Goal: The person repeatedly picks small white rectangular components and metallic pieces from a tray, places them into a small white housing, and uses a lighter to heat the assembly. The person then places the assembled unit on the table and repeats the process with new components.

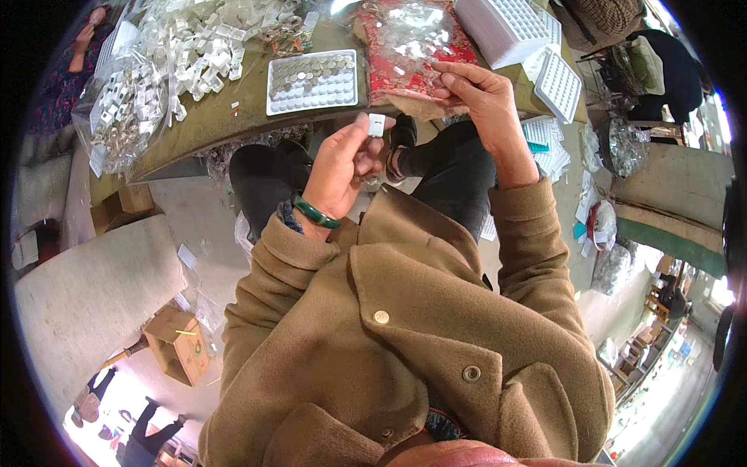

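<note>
My left hand (pixel 336 165), a green bangle at its wrist, pinches a small white plastic piece (pixel 377 125) with a dark slot, holding it up before the table edge. My right hand (pixel 476 92) is above the near right corner of a red patterned cloth (pixel 381 71), its thumb and fingertips drawn together. Whatever is between those fingertips is too small to make out. Just beyond my left hand lies a white tray (pixel 313 103) of round pockets, its far rows filled with coin-like metal discs (pixel 315 68). Clear, shiny small parts (pixel 412 33) are heaped on the cloth.
Many white plastic parts (pixel 210 58) are heaped at the far left, beside a clear bag (pixel 128 117) of similar pieces. Stacked white trays (pixel 504 33) stand at the far right, with a loose tray (pixel 557 87) nearby. Another person (pixel 68 74) is at the left.
</note>
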Action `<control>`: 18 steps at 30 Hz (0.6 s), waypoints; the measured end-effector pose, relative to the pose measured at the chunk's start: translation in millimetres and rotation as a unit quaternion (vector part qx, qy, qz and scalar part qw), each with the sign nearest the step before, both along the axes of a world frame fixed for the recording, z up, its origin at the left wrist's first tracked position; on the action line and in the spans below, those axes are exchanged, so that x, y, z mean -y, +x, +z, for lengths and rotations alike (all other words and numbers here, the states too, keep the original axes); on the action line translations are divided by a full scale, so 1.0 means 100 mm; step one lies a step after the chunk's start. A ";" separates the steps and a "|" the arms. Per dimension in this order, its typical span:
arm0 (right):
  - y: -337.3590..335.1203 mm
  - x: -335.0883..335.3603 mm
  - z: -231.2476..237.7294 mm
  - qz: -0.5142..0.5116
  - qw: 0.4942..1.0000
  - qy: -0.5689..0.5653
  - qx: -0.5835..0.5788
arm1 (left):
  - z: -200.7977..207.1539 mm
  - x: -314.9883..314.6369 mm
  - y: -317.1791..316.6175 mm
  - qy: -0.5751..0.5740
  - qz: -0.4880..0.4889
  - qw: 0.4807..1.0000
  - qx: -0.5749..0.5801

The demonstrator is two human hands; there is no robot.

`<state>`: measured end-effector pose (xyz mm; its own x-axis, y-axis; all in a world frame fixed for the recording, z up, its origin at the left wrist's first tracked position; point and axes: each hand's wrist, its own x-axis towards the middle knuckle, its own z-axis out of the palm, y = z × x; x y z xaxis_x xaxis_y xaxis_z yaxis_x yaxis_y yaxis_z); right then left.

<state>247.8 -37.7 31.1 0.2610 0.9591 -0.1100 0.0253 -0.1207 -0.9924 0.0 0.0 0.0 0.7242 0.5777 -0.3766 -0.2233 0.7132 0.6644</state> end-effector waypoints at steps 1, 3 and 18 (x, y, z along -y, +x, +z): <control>-0.06 0.02 0.02 0.001 0.998 0.018 -0.057 | 0.05 -0.01 0.02 -0.014 0.013 1.000 0.019; -0.21 0.06 0.05 0.009 0.990 0.030 -0.141 | 0.11 0.02 0.02 -0.040 0.045 0.998 0.018; -0.87 0.09 0.06 0.051 0.985 0.078 0.145 | 0.18 0.09 -0.10 -0.031 0.109 0.993 0.038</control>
